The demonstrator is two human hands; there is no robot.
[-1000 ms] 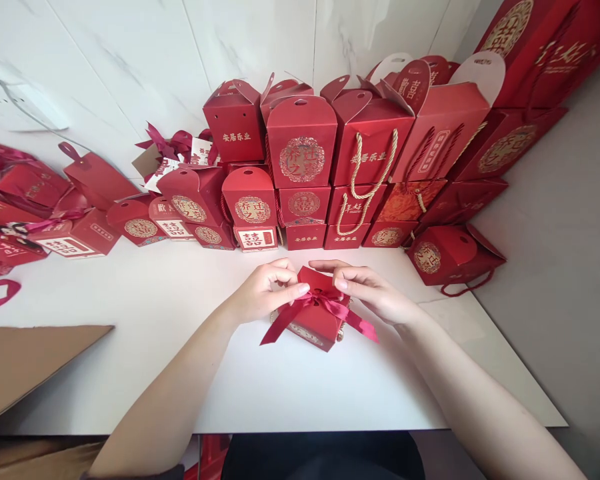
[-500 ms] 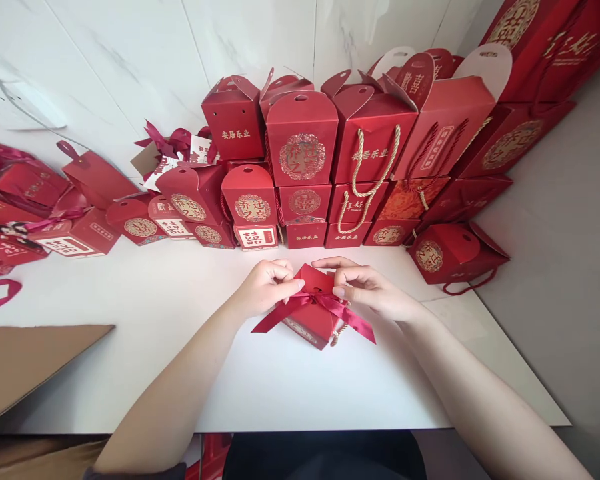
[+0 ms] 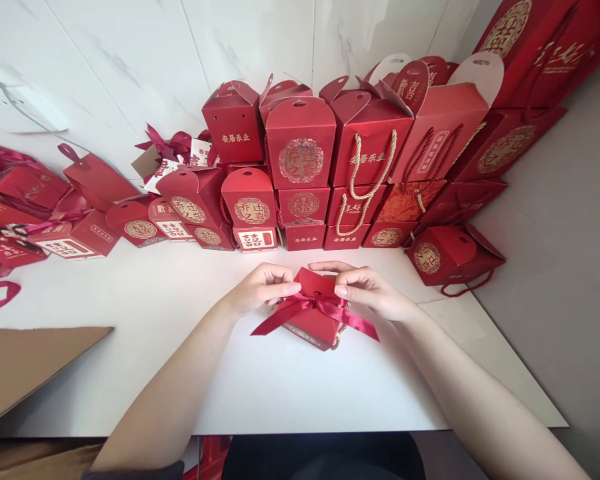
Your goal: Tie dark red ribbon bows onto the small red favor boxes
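A small red box [image 3: 314,325] sits on the white table in front of me, with a dark red ribbon [image 3: 288,313] tied in a bow across its top and two tails spread to the sides. Gold cord shows at its right edge. My left hand [image 3: 263,288] pinches the upper left side of the box at its raised flap. On the upper right side, my right hand [image 3: 367,290] holds the box and flap edge between thumb and fingers. Parts of the ribbon loops are hidden by the fingers.
Stacked red gift boxes [image 3: 300,143] line the tiled wall behind. More red boxes [image 3: 75,233] stand at the left. A brown cardboard piece [image 3: 35,360] lies at the left edge. One corded box [image 3: 453,257] is at the right, beside the grey wall.
The box has turned and tilted slightly between my hands, and the ribbon's right tail has shifted a little outward. My left hand has moved slightly left.
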